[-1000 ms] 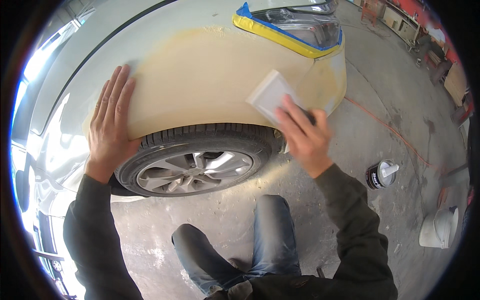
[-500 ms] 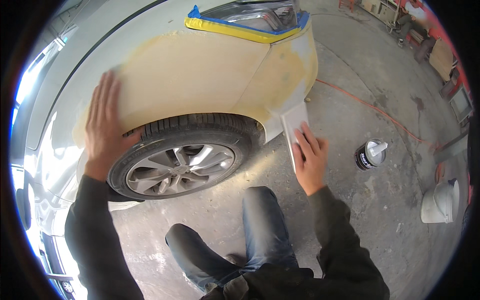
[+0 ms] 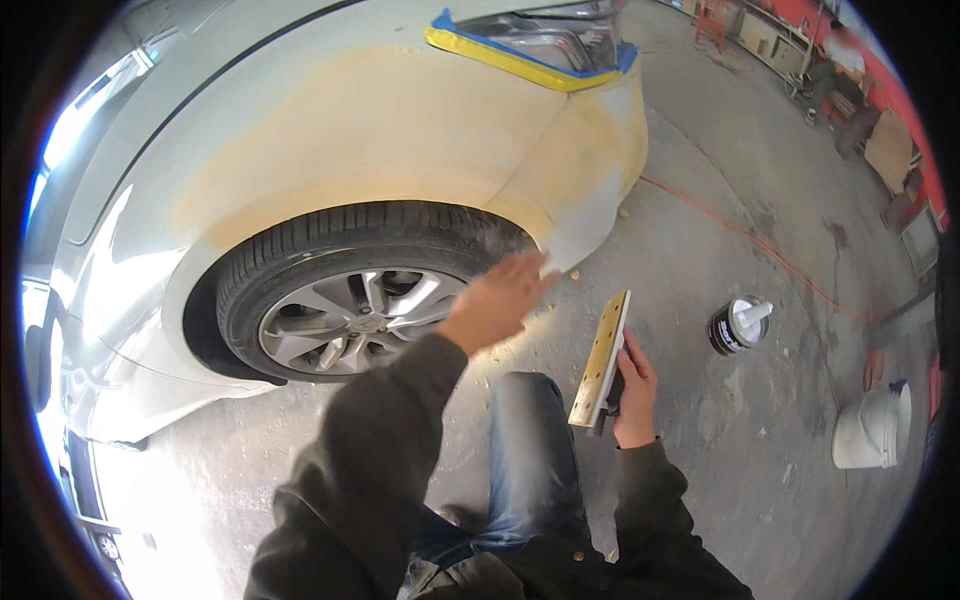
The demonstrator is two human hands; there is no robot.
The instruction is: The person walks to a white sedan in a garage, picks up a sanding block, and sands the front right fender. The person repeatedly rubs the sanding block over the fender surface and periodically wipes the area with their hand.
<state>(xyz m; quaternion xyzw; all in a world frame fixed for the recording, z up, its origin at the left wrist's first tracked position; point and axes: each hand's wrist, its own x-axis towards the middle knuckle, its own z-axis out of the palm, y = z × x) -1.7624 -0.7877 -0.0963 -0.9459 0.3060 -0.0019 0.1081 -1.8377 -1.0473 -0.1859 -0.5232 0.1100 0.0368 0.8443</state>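
My right hand [image 3: 636, 392] grips a long sanding block [image 3: 603, 360], held off the car and tilted so its yellow, hole-dotted abrasive face shows. My left hand [image 3: 505, 305] holds nothing; its fingers are stretched out, slightly blurred, in front of the tyre's right side and near the bumper's lower corner. I cannot tell if it touches the car. Tan filler patches cover the light-coloured fender [image 3: 400, 130] and run onto the bumper [image 3: 590, 190]. Below the fender arch sits the wheel [image 3: 365, 320] with silver spokes.
Yellow and blue masking tape [image 3: 500, 68] edges the headlight [image 3: 550, 40]. On the concrete floor to the right stand an open can [image 3: 728, 332] and a white bucket [image 3: 868, 432]. An orange hose [image 3: 740, 230] crosses the floor. Another person [image 3: 838, 75] sits at the far right.
My left hand has left the fender behind the wheel and moved right, toward the bumper. My right hand has drawn the sanding block off the bumper toward me and turned its abrasive face into view.
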